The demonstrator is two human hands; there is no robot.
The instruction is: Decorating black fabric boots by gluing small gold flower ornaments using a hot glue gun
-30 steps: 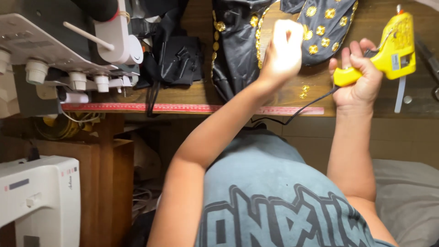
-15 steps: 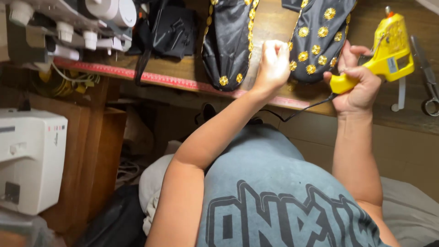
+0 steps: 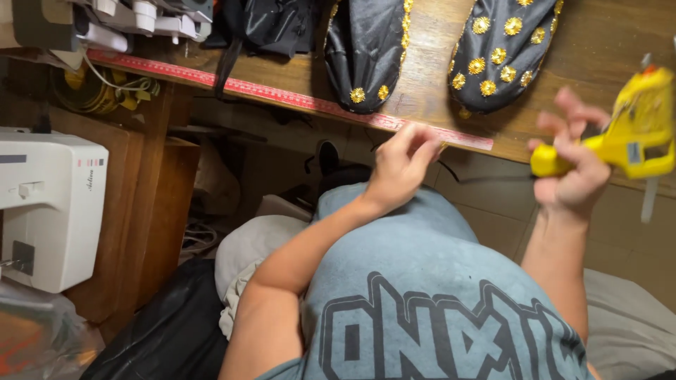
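My right hand (image 3: 572, 172) grips a yellow glue gun (image 3: 637, 134) by its handle, held just off the front edge of the wooden table (image 3: 422, 84); its black cord (image 3: 486, 179) trails left. My left hand (image 3: 401, 165) hovers at the table edge with thumb and fingers pinched together; a tiny yellowish speck shows at the fingertips, too small to identify. On the table above lie two black fabric pieces with gold flower ornaments, one on the left (image 3: 366, 49) and one on the right (image 3: 500, 49).
A red measuring tape (image 3: 282, 91) runs along the table's front edge. A white sewing machine (image 3: 42, 204) stands low at the left by wooden shelving. Black cloth (image 3: 267, 24) and white machine parts (image 3: 141, 17) sit at the table's back left. A black bag (image 3: 162, 331) lies on the floor.
Both hands have drawn back from the tabletop toward me. My left hand has left the fabric pieces and now pinches at the table edge; the view has tilted downward.
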